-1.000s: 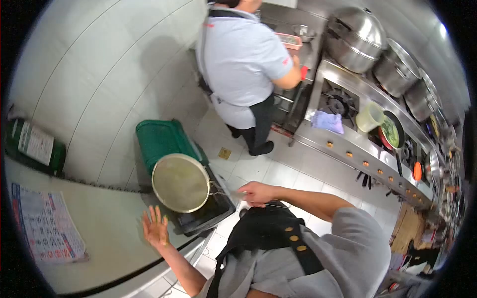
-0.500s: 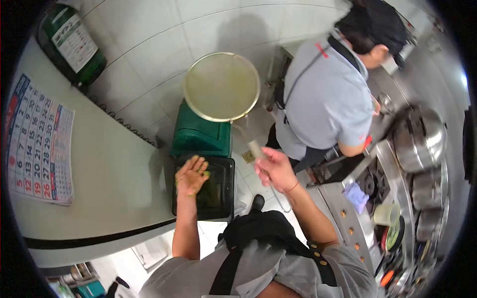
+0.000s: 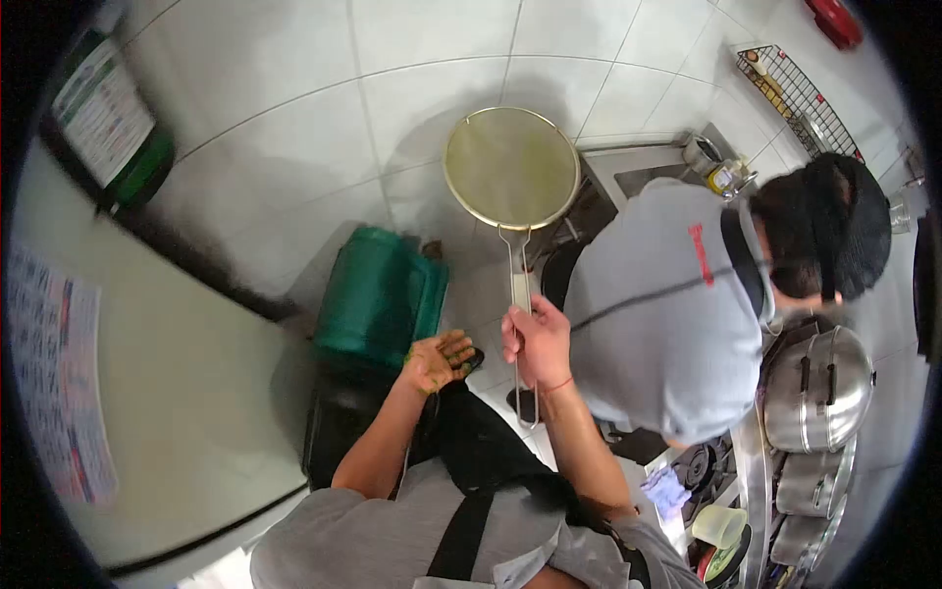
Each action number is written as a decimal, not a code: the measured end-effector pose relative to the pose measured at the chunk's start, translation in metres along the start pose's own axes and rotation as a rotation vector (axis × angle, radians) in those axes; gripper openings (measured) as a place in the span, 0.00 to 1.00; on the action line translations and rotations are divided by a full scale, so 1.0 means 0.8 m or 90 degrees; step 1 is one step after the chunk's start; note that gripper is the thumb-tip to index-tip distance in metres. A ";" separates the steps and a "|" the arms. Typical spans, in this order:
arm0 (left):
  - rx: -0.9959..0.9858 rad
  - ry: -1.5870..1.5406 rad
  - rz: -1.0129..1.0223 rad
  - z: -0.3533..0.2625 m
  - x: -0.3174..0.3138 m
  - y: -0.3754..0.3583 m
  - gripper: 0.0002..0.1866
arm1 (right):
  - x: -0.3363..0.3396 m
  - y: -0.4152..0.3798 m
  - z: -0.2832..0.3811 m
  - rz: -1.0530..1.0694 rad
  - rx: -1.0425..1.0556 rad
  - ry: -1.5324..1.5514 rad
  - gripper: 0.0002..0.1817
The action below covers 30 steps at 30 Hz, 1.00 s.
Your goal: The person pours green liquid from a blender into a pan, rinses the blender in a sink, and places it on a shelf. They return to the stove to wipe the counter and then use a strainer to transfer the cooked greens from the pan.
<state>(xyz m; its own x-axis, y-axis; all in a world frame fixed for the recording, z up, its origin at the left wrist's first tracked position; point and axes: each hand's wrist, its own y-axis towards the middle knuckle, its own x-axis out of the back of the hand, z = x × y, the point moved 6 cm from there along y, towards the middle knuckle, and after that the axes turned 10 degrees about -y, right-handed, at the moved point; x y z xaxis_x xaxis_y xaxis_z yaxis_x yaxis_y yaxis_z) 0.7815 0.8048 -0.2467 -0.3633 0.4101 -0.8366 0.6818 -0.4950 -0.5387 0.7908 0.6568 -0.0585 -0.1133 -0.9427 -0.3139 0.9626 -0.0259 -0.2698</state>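
Observation:
A large round fine-mesh strainer [image 3: 512,167] with a metal rim is held out in front of me, its mesh tinged yellow-green. My right hand [image 3: 540,339] is wrapped round its long wire handle, with a red string on the wrist. Palm up, my left hand [image 3: 438,363] is open, its fingers spread and smeared with green bits. It holds nothing and is nearest to the dark bin [image 3: 343,417] and the green bin lid [image 3: 368,297].
A co-worker in a grey shirt [image 3: 667,304] and black cap bends close on my right. Beyond are a stove burner [image 3: 699,466], large steel pots [image 3: 819,388] and a wire rack [image 3: 800,98]. At left stands a pale cabinet [image 3: 206,373] with a calendar [image 3: 59,373].
The strainer and my right hand have swung to the right in view. My left hand has shifted right, away from over the dark bin. The co-worker leans lower.

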 end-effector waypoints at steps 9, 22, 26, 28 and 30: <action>0.240 0.094 0.025 -0.041 -0.058 0.248 0.20 | 0.037 0.147 0.060 -0.230 0.021 0.037 0.11; 0.333 0.265 0.038 -0.129 -0.218 0.450 0.17 | 0.107 0.280 0.093 -0.424 0.047 0.138 0.12; 0.435 0.326 0.065 -0.139 -0.258 0.544 0.16 | 0.177 0.365 0.115 -0.554 0.089 0.131 0.15; 0.469 0.278 0.131 -0.140 -0.299 0.574 0.16 | 0.203 0.382 0.120 -0.620 0.076 0.113 0.16; 0.503 0.267 0.208 -0.124 -0.358 0.606 0.16 | 0.232 0.386 0.131 -0.681 0.077 0.140 0.16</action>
<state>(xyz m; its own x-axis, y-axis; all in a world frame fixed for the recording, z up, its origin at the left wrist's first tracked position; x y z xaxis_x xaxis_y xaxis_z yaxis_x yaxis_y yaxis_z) 1.2789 0.5233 -0.2580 0.1314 0.3253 -0.9364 0.0268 -0.9454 -0.3247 1.0930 0.4390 -0.1047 -0.9336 -0.3340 -0.1295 0.3571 -0.8380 -0.4127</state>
